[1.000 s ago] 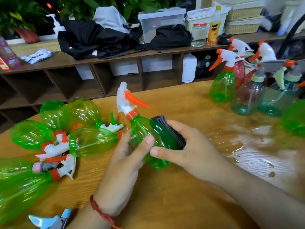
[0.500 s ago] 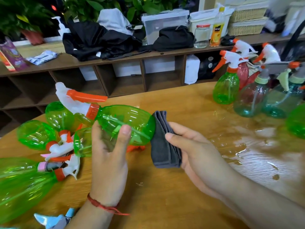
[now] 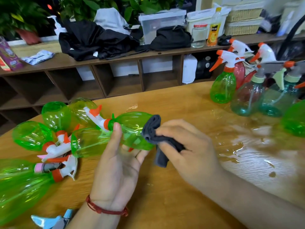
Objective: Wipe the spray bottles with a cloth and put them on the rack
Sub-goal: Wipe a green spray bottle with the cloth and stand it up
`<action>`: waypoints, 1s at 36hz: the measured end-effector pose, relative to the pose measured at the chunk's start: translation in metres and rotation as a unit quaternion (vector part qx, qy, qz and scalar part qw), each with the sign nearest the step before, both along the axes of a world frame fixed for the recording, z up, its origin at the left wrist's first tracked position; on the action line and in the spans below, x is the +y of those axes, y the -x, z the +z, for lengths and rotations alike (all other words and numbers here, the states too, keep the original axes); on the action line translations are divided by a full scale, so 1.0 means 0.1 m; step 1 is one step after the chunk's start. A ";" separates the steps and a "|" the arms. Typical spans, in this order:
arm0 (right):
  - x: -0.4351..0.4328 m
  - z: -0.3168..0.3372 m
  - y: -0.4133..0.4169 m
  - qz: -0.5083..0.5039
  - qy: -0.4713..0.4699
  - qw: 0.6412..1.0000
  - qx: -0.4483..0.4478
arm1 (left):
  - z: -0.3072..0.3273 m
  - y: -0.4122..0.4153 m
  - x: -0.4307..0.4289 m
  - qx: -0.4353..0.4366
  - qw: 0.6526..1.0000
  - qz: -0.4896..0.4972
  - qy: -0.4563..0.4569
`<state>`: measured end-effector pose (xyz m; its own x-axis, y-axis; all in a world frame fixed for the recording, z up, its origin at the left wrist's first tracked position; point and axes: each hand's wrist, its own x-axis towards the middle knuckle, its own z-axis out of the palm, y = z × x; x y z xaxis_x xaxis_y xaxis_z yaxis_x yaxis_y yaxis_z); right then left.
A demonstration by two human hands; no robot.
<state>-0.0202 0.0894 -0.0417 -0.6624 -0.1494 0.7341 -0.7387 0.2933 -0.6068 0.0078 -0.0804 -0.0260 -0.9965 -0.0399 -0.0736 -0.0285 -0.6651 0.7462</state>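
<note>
Green plastic spray bottle [image 3: 132, 129] lies sideways above the wooden table [image 3: 165, 195], cradled in the left hand [image 3: 115, 166], thumb over its neck, nozzle pointing left. The right hand [image 3: 186, 151] pinches a grey cloth [image 3: 155, 136] against the bottle's base, apparently touching. Other green bottles [image 3: 49, 129] lie at left.

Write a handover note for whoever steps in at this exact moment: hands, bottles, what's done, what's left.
Left hand: holding a green spray bottle sideways above the table, nozzle pointing left.
Right hand: gripping the dark cloth, pressed on the bottle's base end.
Pile of bottles lies on its side at the left; a group of upright bottles stands at far right. No rack is clearly visible.
Done: wiping of this bottle is under way.
Left: finish it, place it, wipe the pile. Water puddles sit on the table's right side.
</note>
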 end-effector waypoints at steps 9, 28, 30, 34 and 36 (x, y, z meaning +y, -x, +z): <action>-0.03 -0.03 0.01 0.026 -0.034 0.997 -0.063 | 0.03 0.02 -0.02 0.010 1.000 0.019 -0.009; 0.10 0.08 0.11 0.026 0.076 0.991 -0.103 | 0.00 0.03 0.03 0.067 0.997 -0.008 0.033; 0.06 0.03 0.06 0.032 0.041 0.994 -0.092 | 0.00 0.01 0.03 0.068 0.997 0.001 0.028; 0.00 0.07 -0.02 0.050 0.023 0.996 -0.071 | 0.03 0.03 0.02 0.062 0.998 0.009 0.025; 0.04 0.15 0.01 0.038 0.060 0.993 -0.090 | 0.02 0.02 0.02 0.058 0.997 0.020 0.052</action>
<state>-0.0216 0.0933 -0.0263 -0.7743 -0.1223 0.6209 -0.6328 0.1584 -0.7579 0.0056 -0.0786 -0.0237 -0.9956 -0.0804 0.0478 0.0859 -0.5834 0.8076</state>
